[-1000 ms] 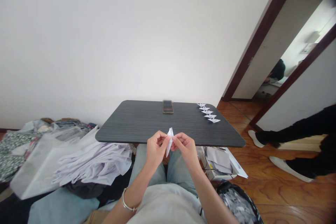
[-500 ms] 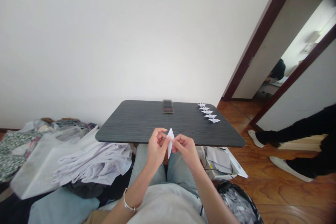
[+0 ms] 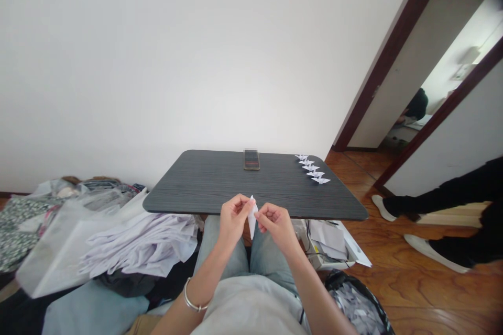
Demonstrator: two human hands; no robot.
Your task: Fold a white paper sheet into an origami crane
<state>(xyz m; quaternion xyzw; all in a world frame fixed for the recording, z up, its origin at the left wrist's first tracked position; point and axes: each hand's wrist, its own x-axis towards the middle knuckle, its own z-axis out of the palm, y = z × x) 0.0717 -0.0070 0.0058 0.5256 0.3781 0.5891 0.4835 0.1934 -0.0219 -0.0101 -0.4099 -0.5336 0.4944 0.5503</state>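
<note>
Between the fingertips of both hands, a narrow, pointed piece of white folded paper is held upright, in front of the near edge of the table. By the left hand, the upper part of the paper is pinched between the thumb and the bent fingers, closed tightly on it. By the right hand, curled narrowly, the side of the paper is touched; whether it is firmly gripped cannot be told. Folding of the paper is judged to be in hand, with the top point being worked and the lower point left hanging free below the fingers. Beyond the fingers, on a dark wood-grain table, a phone lies flat, and further to the right a row of small paper cranes is set out. Below the fingers, knees in jeans are seen, with a heap of white cloth to the left and a stack of papers to the right
</note>
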